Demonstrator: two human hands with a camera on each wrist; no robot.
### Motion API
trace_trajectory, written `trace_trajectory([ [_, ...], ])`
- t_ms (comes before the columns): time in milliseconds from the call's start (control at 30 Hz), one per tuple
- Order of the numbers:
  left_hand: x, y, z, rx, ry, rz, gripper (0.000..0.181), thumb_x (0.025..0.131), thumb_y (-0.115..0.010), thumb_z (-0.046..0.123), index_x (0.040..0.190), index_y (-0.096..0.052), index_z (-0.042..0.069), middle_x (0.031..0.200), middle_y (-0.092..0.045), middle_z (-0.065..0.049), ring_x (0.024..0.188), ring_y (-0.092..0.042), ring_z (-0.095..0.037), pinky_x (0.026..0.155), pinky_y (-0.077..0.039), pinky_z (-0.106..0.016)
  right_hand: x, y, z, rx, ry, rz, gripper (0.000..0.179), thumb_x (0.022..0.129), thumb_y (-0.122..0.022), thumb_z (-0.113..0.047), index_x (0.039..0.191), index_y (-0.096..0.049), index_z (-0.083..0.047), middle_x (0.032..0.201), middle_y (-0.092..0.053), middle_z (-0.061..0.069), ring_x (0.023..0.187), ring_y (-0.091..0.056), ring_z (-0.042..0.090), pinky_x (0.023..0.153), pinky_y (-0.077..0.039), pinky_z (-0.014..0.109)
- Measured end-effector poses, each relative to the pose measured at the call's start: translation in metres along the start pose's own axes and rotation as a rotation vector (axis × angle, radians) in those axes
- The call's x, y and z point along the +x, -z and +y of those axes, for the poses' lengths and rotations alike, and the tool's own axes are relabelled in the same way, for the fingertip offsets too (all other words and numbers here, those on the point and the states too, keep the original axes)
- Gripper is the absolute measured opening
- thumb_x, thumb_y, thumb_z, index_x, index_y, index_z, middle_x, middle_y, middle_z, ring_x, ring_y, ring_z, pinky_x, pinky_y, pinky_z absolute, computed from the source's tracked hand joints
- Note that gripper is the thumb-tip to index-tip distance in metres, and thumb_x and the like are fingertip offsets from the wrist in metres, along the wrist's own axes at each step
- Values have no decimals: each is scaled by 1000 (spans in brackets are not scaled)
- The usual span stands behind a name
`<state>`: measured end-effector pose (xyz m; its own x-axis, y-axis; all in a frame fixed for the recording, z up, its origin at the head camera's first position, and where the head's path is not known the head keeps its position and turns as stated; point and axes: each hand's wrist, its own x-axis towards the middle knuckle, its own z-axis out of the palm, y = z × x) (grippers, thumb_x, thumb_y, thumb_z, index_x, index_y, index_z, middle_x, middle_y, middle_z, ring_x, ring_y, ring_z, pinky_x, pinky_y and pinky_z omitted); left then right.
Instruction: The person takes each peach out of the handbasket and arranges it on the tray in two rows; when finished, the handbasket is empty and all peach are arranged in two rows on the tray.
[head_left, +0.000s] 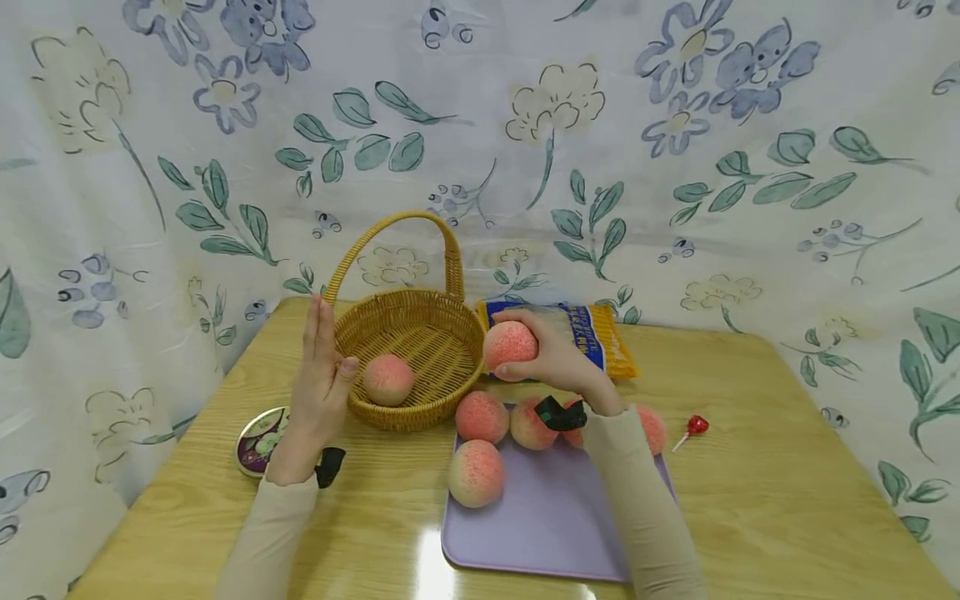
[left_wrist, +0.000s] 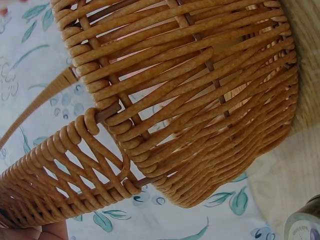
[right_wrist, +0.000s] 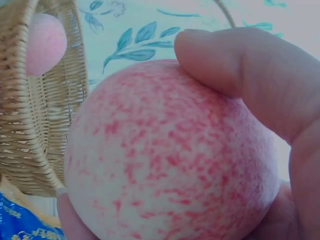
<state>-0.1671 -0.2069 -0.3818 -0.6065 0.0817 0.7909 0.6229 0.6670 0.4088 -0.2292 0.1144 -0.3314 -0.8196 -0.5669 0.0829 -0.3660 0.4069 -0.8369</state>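
In the head view my right hand point(head_left: 557, 354) grips a pink peach point(head_left: 510, 350), raised just right of the wicker basket point(head_left: 420, 417). Up close in the right wrist view, the thumb lies over the top of that peach point(right_wrist: 170, 155), with fingers partly hidden beneath it. My left hand point(head_left: 318, 387) is at the basket's left side by the foot of the handle point(head_left: 405, 217), fingers straight and pointing up. The left wrist view shows the woven wall point(left_wrist: 200, 95) and a bit of finger point(left_wrist: 54, 232) by the handle. One peach point(head_left: 388, 380) lies inside the basket.
A lilac tray point(head_left: 555, 517) bears several more peaches point(head_left: 477, 473), some hidden behind my right arm. Behind lies a blue and yellow packet point(head_left: 611, 337). A red lollipop point(head_left: 697, 425) is to the tray's right, and a round tin point(head_left: 255, 442) sits left, partly covered by my left arm.
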Motion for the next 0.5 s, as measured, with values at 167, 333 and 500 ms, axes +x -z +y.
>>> trace_trajectory([
  [167, 0, 1, 0, 21, -7, 7, 66, 102, -24, 53, 158, -1, 25, 166, 0, 0, 68, -35, -7, 61, -33, -22, -27, -3, 8, 25, 14, -8, 69, 83, -77, -13, 144, -44, -18, 147, -42, 8, 119, -55, 29, 95, -49, 46],
  [333, 0, 0, 1, 27, -6, 7, 66, 102, -24, 53, 158, -1, 25, 166, -1, 0, 70, -35, -8, 60, -33, -22, -48, -8, 17, 70, 21, -32, 70, 83, -78, -12, 144, -44, -15, 147, -44, 8, 121, -53, 29, 96, -48, 44],
  [500, 0, -1, 1, 23, -9, 16, 66, 102, -25, 53, 158, -2, 25, 166, -2, -1, 70, -34, -6, 60, -32, -22, -67, -12, 26, 59, 35, -69, 69, 81, -78, -14, 142, -45, -19, 146, -46, 6, 120, -54, 27, 93, -50, 38],
])
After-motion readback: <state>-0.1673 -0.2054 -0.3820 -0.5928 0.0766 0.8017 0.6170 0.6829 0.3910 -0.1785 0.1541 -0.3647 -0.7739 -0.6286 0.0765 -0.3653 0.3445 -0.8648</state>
